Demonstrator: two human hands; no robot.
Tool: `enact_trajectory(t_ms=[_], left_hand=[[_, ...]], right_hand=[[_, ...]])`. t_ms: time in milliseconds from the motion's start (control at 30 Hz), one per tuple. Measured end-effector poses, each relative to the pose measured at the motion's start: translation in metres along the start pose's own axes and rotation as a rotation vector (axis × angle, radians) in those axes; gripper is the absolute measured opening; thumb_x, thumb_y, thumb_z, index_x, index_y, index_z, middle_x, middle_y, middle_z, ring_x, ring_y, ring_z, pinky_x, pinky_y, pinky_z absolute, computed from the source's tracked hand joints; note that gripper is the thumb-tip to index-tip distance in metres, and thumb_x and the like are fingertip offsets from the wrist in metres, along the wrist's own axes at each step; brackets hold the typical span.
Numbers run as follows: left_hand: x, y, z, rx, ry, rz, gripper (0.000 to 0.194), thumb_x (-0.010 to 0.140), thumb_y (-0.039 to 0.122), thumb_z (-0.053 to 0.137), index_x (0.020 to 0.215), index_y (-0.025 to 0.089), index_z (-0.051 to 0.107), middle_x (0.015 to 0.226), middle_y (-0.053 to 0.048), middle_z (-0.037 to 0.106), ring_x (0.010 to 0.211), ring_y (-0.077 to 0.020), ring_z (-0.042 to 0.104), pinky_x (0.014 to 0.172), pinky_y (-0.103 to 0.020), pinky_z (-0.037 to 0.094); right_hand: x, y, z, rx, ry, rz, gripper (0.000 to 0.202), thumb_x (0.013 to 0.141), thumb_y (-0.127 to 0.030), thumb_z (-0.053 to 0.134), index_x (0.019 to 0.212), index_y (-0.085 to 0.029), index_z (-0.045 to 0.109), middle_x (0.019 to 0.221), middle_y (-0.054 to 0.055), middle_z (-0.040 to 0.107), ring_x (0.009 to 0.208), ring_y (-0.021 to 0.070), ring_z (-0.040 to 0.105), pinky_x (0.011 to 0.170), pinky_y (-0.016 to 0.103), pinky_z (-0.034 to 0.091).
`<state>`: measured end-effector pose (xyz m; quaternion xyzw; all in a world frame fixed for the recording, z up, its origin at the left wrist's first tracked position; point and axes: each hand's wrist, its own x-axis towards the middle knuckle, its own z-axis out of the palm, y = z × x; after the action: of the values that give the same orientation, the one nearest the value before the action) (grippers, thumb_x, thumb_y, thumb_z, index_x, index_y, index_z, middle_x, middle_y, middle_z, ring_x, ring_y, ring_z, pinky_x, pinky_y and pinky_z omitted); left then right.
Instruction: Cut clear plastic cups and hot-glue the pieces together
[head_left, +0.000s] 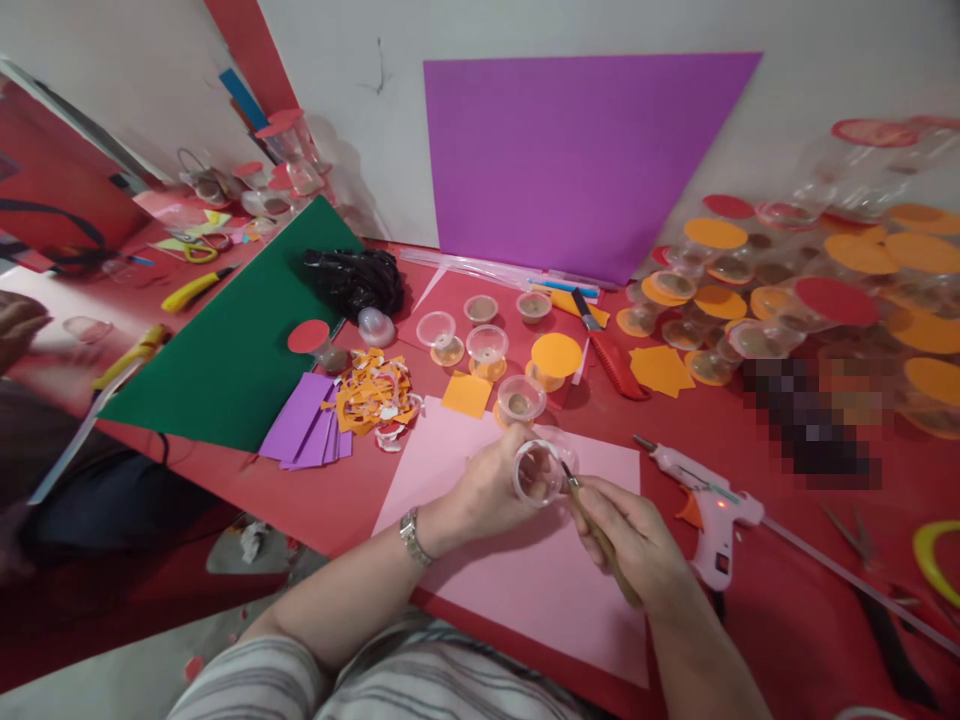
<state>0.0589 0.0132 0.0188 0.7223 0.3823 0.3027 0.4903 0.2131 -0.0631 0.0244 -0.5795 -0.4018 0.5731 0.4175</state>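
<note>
My left hand point(491, 482) is closed around a small clear plastic cup point(537, 474), its open mouth tilted toward me. In my right hand point(626, 530) is a slim wooden-handled tool point(611, 560), with a dark metal tip at the cup's rim; its exact kind is unclear. Both hands are over a pink sheet point(495, 560). Just beyond them stands another clear cup point(520, 400) with something brownish in it. Several similar cups stand farther back, one topped with an orange disc point(556, 355). A pink hot glue gun point(709, 515) lies right of my right hand, its red light lit.
Orange paper scraps point(375, 395), purple cards point(307, 420) and a black plastic bag point(356, 280) lie left. A red utility knife point(615, 360) is behind. Many cups with orange and red discs point(716, 235) crowd the right. A green board point(225, 370) separates off another person's hand point(21, 325).
</note>
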Motion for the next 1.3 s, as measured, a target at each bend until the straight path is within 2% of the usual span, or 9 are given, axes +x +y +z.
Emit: enact_trajectory(t_ms=[100, 167, 367, 600, 800, 1000, 1133, 1233, 1300], left_hand=[[0.0017, 0.0019, 0.0005, -0.148, -0.024, -0.071, 0.023, 0.081, 0.024, 0.061, 0.095, 0.021, 0.043, 0.076, 0.001, 0.066, 0.059, -0.0106, 0.061, 0.055, -0.022, 0.048], [0.0023, 0.0025, -0.0004, -0.149, -0.02, -0.088, 0.025, 0.08, 0.023, 0.06, 0.097, 0.021, 0.043, 0.076, 0.001, 0.066, 0.058, -0.01, 0.061, 0.055, -0.021, 0.048], [0.0014, 0.0, -0.0035, 0.062, 0.029, -0.011, 0.024, 0.075, 0.017, 0.062, 0.093, 0.021, 0.047, 0.075, 0.002, 0.065, 0.06, -0.0099, 0.06, 0.056, -0.02, 0.047], [-0.0004, -0.0017, -0.0053, 0.273, 0.016, 0.032, 0.014, 0.08, 0.024, 0.062, 0.087, 0.02, 0.051, 0.075, 0.0, 0.061, 0.06, -0.0111, 0.058, 0.053, -0.021, 0.043], [-0.0009, -0.004, -0.0063, 0.303, -0.029, 0.053, 0.014, 0.08, 0.024, 0.062, 0.089, 0.02, 0.051, 0.075, 0.0, 0.061, 0.061, -0.0129, 0.06, 0.056, -0.024, 0.046], [-0.0018, 0.0009, -0.0067, 0.282, -0.074, 0.033, 0.01, 0.081, 0.022, 0.061, 0.088, 0.02, 0.053, 0.078, -0.001, 0.064, 0.065, -0.0134, 0.062, 0.059, -0.024, 0.049], [-0.0011, 0.0033, -0.0054, 0.202, -0.051, 0.013, 0.013, 0.079, 0.021, 0.061, 0.086, 0.02, 0.051, 0.076, 0.0, 0.065, 0.064, -0.0124, 0.062, 0.059, -0.023, 0.049], [0.0003, 0.0049, -0.0049, 0.124, -0.031, 0.006, 0.017, 0.078, 0.023, 0.062, 0.088, 0.021, 0.048, 0.074, 0.001, 0.065, 0.064, -0.0122, 0.062, 0.058, -0.023, 0.048], [0.0014, 0.0058, -0.0052, 0.06, -0.046, 0.004, 0.022, 0.078, 0.025, 0.063, 0.091, 0.021, 0.046, 0.076, 0.002, 0.067, 0.066, -0.0128, 0.064, 0.06, -0.023, 0.049]], right_hand=[[0.0006, 0.001, -0.0007, 0.015, 0.008, -0.046, 0.049, 0.092, -0.061, 0.048, 0.064, -0.02, 0.047, 0.054, -0.005, 0.041, 0.041, 0.0069, 0.033, 0.037, 0.02, 0.027], [0.0009, 0.0025, -0.0013, -0.008, 0.03, -0.08, 0.048, 0.092, -0.06, 0.05, 0.066, -0.02, 0.051, 0.056, -0.005, 0.042, 0.042, 0.007, 0.036, 0.038, 0.019, 0.029], [0.0024, 0.0065, -0.0043, -0.23, 0.074, -0.176, 0.042, 0.093, -0.055, 0.051, 0.085, -0.018, 0.069, 0.059, -0.002, 0.05, 0.046, 0.01, 0.044, 0.04, 0.021, 0.036], [0.0047, 0.0073, -0.0057, -0.377, 0.118, -0.292, 0.034, 0.095, -0.044, 0.052, 0.095, -0.018, 0.075, 0.064, 0.001, 0.056, 0.047, 0.0109, 0.047, 0.043, 0.022, 0.038], [0.0042, 0.0085, -0.0075, -0.371, 0.09, -0.273, 0.033, 0.096, -0.042, 0.051, 0.097, -0.019, 0.074, 0.064, -0.001, 0.054, 0.048, 0.0106, 0.047, 0.045, 0.022, 0.04], [0.003, 0.0059, -0.0038, -0.274, 0.097, -0.215, 0.034, 0.094, -0.046, 0.053, 0.093, -0.018, 0.072, 0.06, -0.002, 0.051, 0.047, 0.0105, 0.046, 0.043, 0.021, 0.039], [0.0016, 0.0039, 0.0008, -0.111, 0.11, -0.122, 0.038, 0.092, -0.052, 0.054, 0.075, -0.019, 0.063, 0.057, -0.003, 0.046, 0.046, 0.0093, 0.042, 0.04, 0.02, 0.034], [0.0024, 0.0037, 0.0005, 0.031, 0.04, -0.034, 0.046, 0.091, -0.057, 0.054, 0.063, -0.02, 0.052, 0.051, -0.005, 0.04, 0.041, 0.0073, 0.035, 0.037, 0.019, 0.028], [0.0031, 0.0038, -0.001, 0.078, 0.021, -0.008, 0.049, 0.089, -0.059, 0.055, 0.061, -0.019, 0.049, 0.05, -0.006, 0.04, 0.04, 0.0063, 0.033, 0.036, 0.019, 0.026]])
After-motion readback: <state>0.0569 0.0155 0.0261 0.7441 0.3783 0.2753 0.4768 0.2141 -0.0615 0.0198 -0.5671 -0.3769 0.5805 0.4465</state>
